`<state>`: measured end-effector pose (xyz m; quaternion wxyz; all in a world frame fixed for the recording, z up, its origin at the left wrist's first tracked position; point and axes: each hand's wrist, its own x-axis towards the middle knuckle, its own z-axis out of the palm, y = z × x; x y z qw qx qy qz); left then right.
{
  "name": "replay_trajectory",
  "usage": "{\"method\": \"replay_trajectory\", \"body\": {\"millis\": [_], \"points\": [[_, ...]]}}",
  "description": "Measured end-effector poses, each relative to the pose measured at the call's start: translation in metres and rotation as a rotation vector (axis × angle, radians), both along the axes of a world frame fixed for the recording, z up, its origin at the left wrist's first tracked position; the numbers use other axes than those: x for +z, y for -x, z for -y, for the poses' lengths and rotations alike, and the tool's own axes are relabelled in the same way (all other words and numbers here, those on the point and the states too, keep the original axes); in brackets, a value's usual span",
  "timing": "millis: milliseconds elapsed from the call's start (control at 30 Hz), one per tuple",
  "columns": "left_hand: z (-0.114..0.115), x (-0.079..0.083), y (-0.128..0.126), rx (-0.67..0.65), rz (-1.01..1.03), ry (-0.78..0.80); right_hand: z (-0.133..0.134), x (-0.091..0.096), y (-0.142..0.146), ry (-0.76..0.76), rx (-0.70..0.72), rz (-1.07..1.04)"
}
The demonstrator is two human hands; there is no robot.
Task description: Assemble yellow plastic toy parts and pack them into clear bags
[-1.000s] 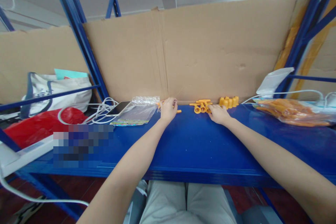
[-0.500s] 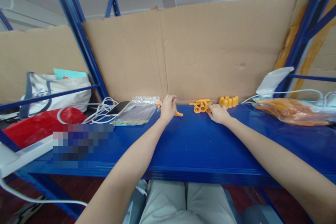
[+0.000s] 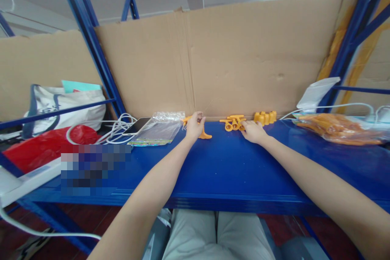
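My left hand is over the back of the blue shelf with its thumb and fingertips drawn together; what they pinch, if anything, is too small to make out. Just under it, a curved orange plastic piece sticks out to the right, partly covered by the hand. Another bit of orange with small metal coils peeks out on the hand's left side. Further right, my right hand has its fingertips closed on the nearest of several orange plastic pieces with round sockets, which lie grouped together.
A row of orange caps stands behind my right hand. At the far right lies a clear bag of orange parts. To the left are a clear plastic bag, a phone, white cables and a red bag. Cardboard closes off the back.
My left hand's fingers have shifted slightly, and more of the curved orange piece shows below it, a little nearer to me. My right hand stays at the grouped pieces.
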<state>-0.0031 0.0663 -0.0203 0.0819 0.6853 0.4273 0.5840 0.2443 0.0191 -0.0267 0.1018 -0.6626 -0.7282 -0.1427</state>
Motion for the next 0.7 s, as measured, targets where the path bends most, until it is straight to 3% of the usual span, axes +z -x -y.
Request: {"method": "replay_trajectory", "body": {"millis": [467, 700], "points": [[0.005, -0.003, -0.002, -0.038, -0.251, 0.177, -0.002, -0.002, -0.001, -0.014, 0.013, -0.003], [-0.001, -0.012, -0.005, -0.152, -0.405, 0.323, 0.0, -0.001, 0.0, 0.01, -0.005, -0.004]]}}
